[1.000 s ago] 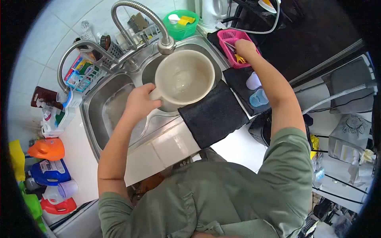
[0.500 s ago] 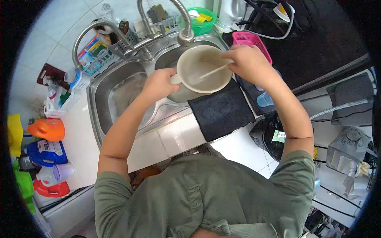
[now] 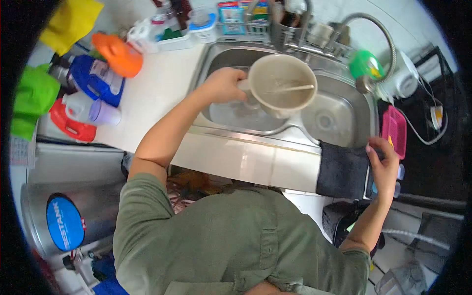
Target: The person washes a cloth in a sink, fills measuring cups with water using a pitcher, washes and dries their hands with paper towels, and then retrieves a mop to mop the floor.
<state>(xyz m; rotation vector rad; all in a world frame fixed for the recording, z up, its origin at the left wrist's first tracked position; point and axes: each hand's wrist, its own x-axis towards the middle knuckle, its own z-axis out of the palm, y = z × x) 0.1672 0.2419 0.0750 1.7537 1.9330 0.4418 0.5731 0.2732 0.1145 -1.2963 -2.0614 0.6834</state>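
Observation:
A cream pot [image 3: 278, 101] is gripped at its handle by my left hand [image 3: 227, 84], over the divider between the two sink basins. Inside the pot lies a pale stick-like utensil [image 3: 295, 88], its end near the right rim. My right hand [image 3: 384, 160] is at the upper right corner of a black cloth [image 3: 342, 172] on the counter edge, thumb and forefinger close to the cloth. Whether those fingers pinch it is hard to make out.
A steel double sink [image 3: 329, 115] has a curved faucet [image 3: 368, 17] behind it. Right of it are a green bowl [image 3: 365, 64] and a pink basket [image 3: 394, 132]. Detergent bottles, including an orange one [image 3: 118, 55] and a blue one [image 3: 96, 78], stand at the left.
The view has swung left. My left hand has carried the pot from the right basin toward the left one. My right hand has let go of the pale utensil and moved to the black cloth.

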